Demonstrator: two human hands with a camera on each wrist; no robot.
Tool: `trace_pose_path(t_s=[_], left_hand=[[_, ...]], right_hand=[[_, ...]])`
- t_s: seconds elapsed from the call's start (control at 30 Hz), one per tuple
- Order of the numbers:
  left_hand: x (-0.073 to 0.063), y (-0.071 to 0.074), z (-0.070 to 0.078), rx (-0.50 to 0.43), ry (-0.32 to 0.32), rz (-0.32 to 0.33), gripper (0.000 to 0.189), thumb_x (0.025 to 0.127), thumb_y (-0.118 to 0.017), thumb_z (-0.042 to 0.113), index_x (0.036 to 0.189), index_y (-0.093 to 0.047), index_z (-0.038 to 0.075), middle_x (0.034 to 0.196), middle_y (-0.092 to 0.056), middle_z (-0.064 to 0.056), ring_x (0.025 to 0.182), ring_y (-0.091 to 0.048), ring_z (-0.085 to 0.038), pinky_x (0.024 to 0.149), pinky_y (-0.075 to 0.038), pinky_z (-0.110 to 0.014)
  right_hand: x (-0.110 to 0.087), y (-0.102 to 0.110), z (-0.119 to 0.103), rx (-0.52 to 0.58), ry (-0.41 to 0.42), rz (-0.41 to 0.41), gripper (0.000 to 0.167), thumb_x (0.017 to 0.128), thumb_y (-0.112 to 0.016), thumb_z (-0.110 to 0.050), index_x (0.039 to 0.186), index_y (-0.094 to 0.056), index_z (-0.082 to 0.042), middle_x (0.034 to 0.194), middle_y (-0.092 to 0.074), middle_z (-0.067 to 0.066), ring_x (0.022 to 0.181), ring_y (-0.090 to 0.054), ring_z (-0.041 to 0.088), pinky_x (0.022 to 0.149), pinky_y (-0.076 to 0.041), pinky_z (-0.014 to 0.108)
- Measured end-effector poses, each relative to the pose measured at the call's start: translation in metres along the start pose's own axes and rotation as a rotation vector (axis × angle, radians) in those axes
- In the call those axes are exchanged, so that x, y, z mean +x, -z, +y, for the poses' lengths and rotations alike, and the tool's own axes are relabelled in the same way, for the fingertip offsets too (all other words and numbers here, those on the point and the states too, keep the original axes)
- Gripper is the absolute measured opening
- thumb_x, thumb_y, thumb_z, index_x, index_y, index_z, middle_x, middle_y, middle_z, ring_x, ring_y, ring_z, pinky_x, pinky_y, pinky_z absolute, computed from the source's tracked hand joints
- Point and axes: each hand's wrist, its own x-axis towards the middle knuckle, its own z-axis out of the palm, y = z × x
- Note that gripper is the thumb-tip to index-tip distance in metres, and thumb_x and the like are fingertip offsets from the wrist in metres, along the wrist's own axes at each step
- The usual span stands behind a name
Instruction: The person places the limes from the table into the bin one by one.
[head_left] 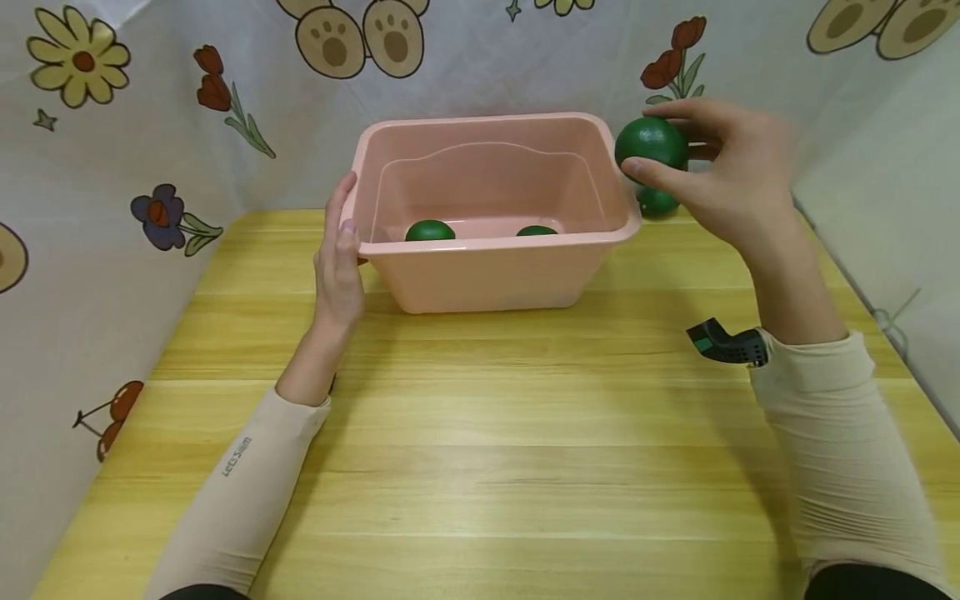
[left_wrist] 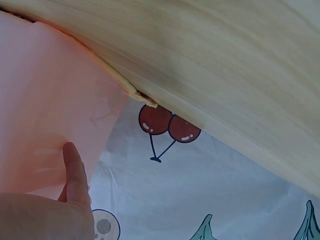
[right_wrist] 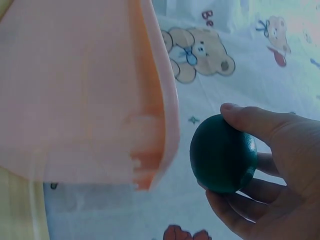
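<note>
The pink tub [head_left: 495, 277] is gripped at its left rim by the left hand [head_left: 339, 273], presumably so that it is steadied on the counter [head_left: 480, 433]. A green fruit [head_left: 649, 140] is grasped between the thumb and fingers of the right hand [head_left: 735, 171], probably because its round, smooth sides could slip, and is held up just outside the tub's right rim; another fruit [head_left: 657, 202] is partly hidden behind it, and two more fruits [head_left: 431, 231] [head_left: 537, 231] are contained in the tub.

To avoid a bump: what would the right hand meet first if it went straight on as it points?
Probably the pink tub's right rim, touched by the held green object; depth is unclear.
</note>
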Motion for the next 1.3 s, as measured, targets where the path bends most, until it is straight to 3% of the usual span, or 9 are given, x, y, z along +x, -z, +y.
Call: trace_pose_path(t_s=[0.23, 0.43, 0.53, 0.63, 0.77, 1.03, 1.3], left_hand=[[0.000, 0.000, 0.000, -0.013, -0.006, -0.002, 0.065, 0.093, -0.029, 0.052, 0.155, -0.038, 0.038, 0.151, -0.049, 0.005, 0.121, -0.057, -0.019, 0.078, -0.052, -0.031], [-0.001, 0.001, 0.001, -0.019, 0.002, -0.001, 0.065, 0.092, -0.030, 0.053, 0.155, -0.038, 0.038, 0.151, -0.050, 0.004, 0.121, -0.057, -0.022, 0.078, -0.053, -0.032], [-0.001, 0.001, 0.001, -0.025, 0.003, -0.004, 0.066, 0.092, -0.030, 0.054, 0.155, -0.038, 0.038, 0.152, -0.049, 0.005, 0.122, -0.057, -0.022, 0.079, -0.053, -0.032], [-0.001, 0.001, 0.001, -0.027, 0.002, -0.006, 0.066, 0.092, -0.030, 0.054, 0.155, -0.038, 0.038, 0.152, -0.049, 0.005, 0.122, -0.057, -0.021, 0.079, -0.053, -0.032], [0.000, 0.000, 0.001, -0.029, 0.004, -0.007, 0.066, 0.091, -0.030, 0.054, 0.155, -0.038, 0.039, 0.151, -0.050, 0.005, 0.122, -0.057, -0.021, 0.080, -0.053, -0.032], [0.001, 0.000, 0.001, -0.015, 0.003, -0.011, 0.066, 0.091, -0.029, 0.053, 0.155, -0.038, 0.039, 0.151, -0.050, 0.003, 0.120, -0.058, -0.020, 0.080, -0.053, -0.032], [0.001, 0.000, 0.000, -0.020, 0.004, -0.008, 0.067, 0.090, -0.029, 0.053, 0.155, -0.038, 0.039, 0.151, -0.050, 0.005, 0.122, -0.057, -0.019, 0.082, -0.052, -0.032]], right_hand=[[-0.007, -0.023, -0.016, -0.039, 0.159, -0.093, 0.052, 0.085, -0.081, -0.037, 0.133, -0.067, -0.024, 0.124, -0.068, -0.001, 0.105, -0.069, 0.021, 0.083, -0.050, 0.014], [-0.013, -0.037, -0.020, -0.054, 0.208, -0.155, 0.050, 0.086, -0.080, -0.037, 0.132, -0.068, -0.020, 0.122, -0.070, 0.000, 0.100, -0.067, 0.018, 0.080, -0.048, 0.014], [-0.016, -0.040, -0.021, -0.078, 0.219, -0.206, 0.051, 0.089, -0.078, -0.037, 0.135, -0.066, -0.020, 0.124, -0.070, 0.003, 0.099, -0.065, 0.019, 0.081, -0.048, 0.024], [-0.018, -0.038, -0.021, -0.095, 0.217, -0.243, 0.052, 0.092, -0.074, -0.039, 0.139, -0.063, -0.021, 0.130, -0.068, 0.003, 0.109, -0.064, 0.024, 0.089, -0.049, 0.040], [-0.018, -0.033, -0.017, -0.076, 0.212, -0.210, 0.050, 0.094, -0.072, -0.038, 0.139, -0.063, -0.020, 0.135, -0.066, 0.001, 0.120, -0.063, 0.029, 0.095, -0.048, 0.053], [-0.013, -0.027, 0.005, -0.031, 0.166, -0.062, 0.040, 0.094, -0.072, -0.034, 0.132, -0.068, -0.022, 0.124, -0.071, 0.000, 0.110, -0.070, 0.027, 0.089, -0.045, 0.016], [-0.006, -0.022, 0.038, -0.047, 0.063, -0.037, 0.041, 0.096, -0.068, -0.035, 0.134, -0.067, -0.019, 0.128, -0.069, 0.006, 0.116, -0.066, 0.032, 0.097, -0.048, 0.022]])
